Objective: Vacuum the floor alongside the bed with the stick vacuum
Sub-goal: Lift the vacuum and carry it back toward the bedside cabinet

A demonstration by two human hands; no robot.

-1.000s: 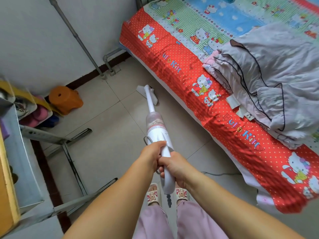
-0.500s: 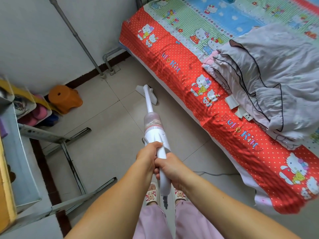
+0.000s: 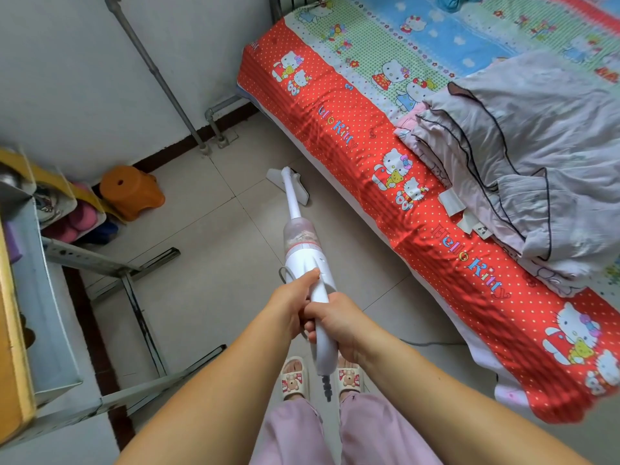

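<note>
Tiled floor (image 3: pixel 208 297); slippers (image 3: pixel 72 223) in rack (image 3: pixel 67 193).

Both hands (image 3: pixel 312 313) gripping white stick vacuum (image 3: pixel 303 253), head (image 3: pixel 289 184) seemingly beside bed (image 3: pixel 385 182)

Both hands, left (image 3: pixel 291 303) and right (image 3: pixel 335 322), grip together, arms outstretched.

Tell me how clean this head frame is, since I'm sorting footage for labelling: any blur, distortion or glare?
Head view: wide-angle bending curves the wall pipe and bed edge; soft, even daylight, no glare; stick vacuum and both hands, left hand, right hand, sharp; only the shelf at the left edge looks smeared.
</note>
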